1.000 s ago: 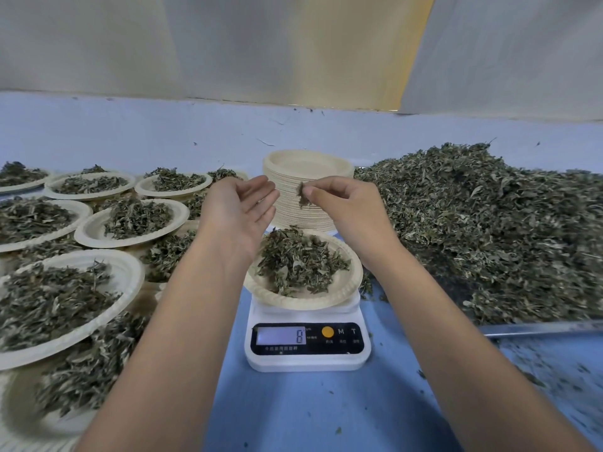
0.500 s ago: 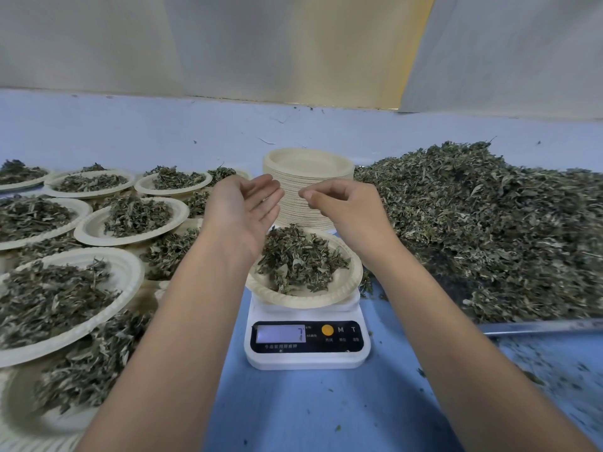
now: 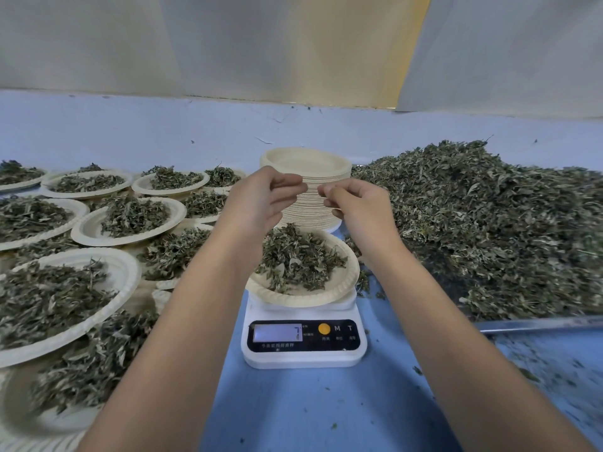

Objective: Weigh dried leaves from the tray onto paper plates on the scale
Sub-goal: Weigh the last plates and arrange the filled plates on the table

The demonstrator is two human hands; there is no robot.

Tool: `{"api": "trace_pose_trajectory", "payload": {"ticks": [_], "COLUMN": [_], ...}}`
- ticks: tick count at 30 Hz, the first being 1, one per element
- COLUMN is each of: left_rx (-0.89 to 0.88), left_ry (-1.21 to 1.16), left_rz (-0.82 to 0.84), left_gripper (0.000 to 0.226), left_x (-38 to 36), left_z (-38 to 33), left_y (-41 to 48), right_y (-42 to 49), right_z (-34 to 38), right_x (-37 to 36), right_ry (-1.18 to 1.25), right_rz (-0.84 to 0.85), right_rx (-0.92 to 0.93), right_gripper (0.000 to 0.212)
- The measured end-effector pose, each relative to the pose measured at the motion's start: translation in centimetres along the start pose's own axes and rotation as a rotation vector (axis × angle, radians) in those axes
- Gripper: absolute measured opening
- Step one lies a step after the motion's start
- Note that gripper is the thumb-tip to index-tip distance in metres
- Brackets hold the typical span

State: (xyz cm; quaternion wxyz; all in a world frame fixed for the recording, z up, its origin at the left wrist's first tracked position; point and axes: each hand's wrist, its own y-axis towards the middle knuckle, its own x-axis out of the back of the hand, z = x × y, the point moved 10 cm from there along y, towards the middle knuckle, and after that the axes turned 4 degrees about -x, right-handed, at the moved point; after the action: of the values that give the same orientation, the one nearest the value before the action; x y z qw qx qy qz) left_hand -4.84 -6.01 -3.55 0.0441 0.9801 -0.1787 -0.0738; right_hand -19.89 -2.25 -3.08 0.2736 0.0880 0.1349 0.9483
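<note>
Leaves heaped on plate atop scale; bulk pile on tray, your right. Left hand loosely open, empty. Right hand fingertips pinched; scrap inside, cannot tell. Leaves featherlight, brittle: pinch small tufts gently.

The right hand no longer pinches its leaf scrap.

The blue table cover before me is flecked with small crumbs. Behind its far edge hang 2 pale sheets, with a yellowish strip showing between them.
</note>
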Motion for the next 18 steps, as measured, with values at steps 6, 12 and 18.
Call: {"api": "trace_pose_trajectory", "payload": {"ticks": [6,12,18], "left_rx": [-0.041,-0.046,0.024], "left_ry": [0.038,0.104,0.170], "left_rz": [-0.103,-0.220,-0.329], "left_gripper": [0.028,0.036,0.047], "left_x": [2.6,5.9,7.1], "left_z": [0.3,3.0,5.4], "left_y": [0.1,-0.4,-0.9], "right_y": [-0.5,-1.2,-1.4], "right_z": [-3.1,-5.3,-6.3], "right_x": [0.9,1.9,2.0], "right_ry": [-0.044,-0.032,0.018], "right_rz": [-0.099,-0.163,-0.129], "right_rx": [-0.094,-0.186,-0.244], "right_gripper": [0.022,0.031,0.034]}}
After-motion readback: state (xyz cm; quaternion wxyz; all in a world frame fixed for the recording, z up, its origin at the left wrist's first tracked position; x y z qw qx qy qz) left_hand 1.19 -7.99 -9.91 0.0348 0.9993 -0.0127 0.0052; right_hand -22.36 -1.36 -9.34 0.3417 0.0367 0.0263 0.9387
